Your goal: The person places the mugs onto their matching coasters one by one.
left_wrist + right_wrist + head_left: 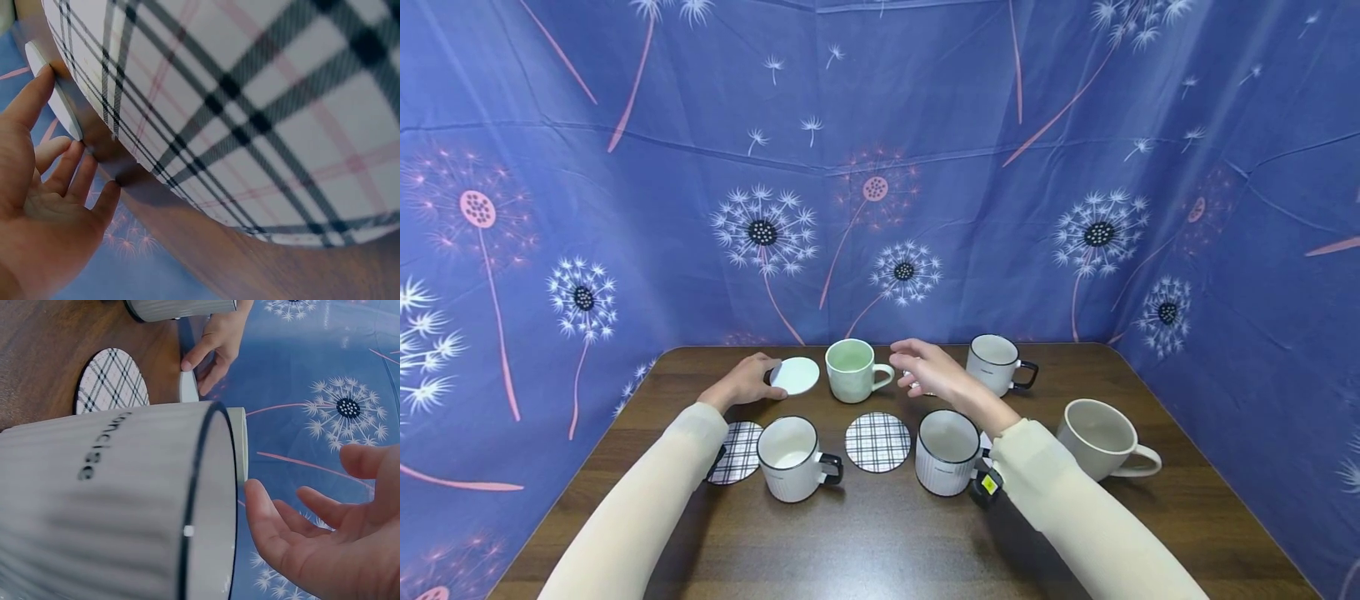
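Note:
My left hand (752,382) pinches the edge of a plain white round coaster (796,375) at the back left of the table; in the left wrist view the thumb and fingers of the left hand (53,134) lie against the white coaster (55,97). My right hand (917,367) hovers open with relaxed fingers just right of a pale green mug (850,368), touching nothing. In the right wrist view the right hand (312,519) is spread beside the green mug (238,445), behind a ribbed white mug (119,506).
The dark wooden table (880,533) also holds a white mug with a black handle (790,458), a ribbed white mug (946,450), another white mug (992,362), a large beige cup (1101,437) and two plaid coasters (877,442) (739,452). Blue patterned cloth walls stand around.

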Available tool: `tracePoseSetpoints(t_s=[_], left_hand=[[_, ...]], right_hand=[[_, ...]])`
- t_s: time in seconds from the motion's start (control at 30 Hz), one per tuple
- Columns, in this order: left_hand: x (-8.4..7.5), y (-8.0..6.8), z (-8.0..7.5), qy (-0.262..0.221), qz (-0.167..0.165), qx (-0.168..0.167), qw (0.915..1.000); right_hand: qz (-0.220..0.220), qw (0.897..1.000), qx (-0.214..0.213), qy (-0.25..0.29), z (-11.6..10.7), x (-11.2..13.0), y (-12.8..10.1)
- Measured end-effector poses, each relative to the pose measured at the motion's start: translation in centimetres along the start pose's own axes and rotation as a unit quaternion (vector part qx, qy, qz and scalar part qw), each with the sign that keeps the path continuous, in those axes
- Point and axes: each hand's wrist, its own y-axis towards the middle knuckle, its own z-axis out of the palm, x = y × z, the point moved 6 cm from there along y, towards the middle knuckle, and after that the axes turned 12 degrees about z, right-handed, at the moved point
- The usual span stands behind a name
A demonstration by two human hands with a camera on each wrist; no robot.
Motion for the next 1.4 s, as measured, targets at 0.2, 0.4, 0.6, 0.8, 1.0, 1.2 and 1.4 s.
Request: tracePoseSetpoints(t_s=[0.2, 0.4, 0.6, 0.8, 1.0, 1.2, 1.4], left_hand=[[0.0, -0.1, 0.0, -0.015, -0.01, 0.0, 0.9998], [0.0, 0.0, 0.2, -0.023, -0.021, -0.002, 0.9995], [0.1, 0.0, 0.3, -0.022, -0.028, -0.005, 0.9994], [0.2, 0.1, 0.4, -0.027, -0.039, -0.011, 0.9988], [0.3, 0.0, 0.7, -0.026, -0.042, -0.011, 0.9987], [0.5, 0.0, 0.7, -0.026, -0.043, -0.015, 0.9986], [0.5, 0.0, 0.5, -0.021, -0.042, -0.011, 0.9988]], right_hand=[[0.011, 1.0, 0.011, -0.013, 0.0, 0.5, 0.3], [0.029, 0.999, 0.032, -0.03, 0.1, 1.1, 0.7], [0.049, 0.997, 0.033, -0.044, 0.3, 1.7, 1.7], [0.074, 0.995, 0.035, -0.054, 0.3, 1.5, 2.8], [0.089, 0.993, 0.044, -0.061, 0.0, 1.0, 3.6], [0.097, 0.992, 0.06, -0.061, -0.1, 0.7, 3.9], [0.109, 0.99, 0.073, -0.046, -0.1, 0.4, 4.3]])
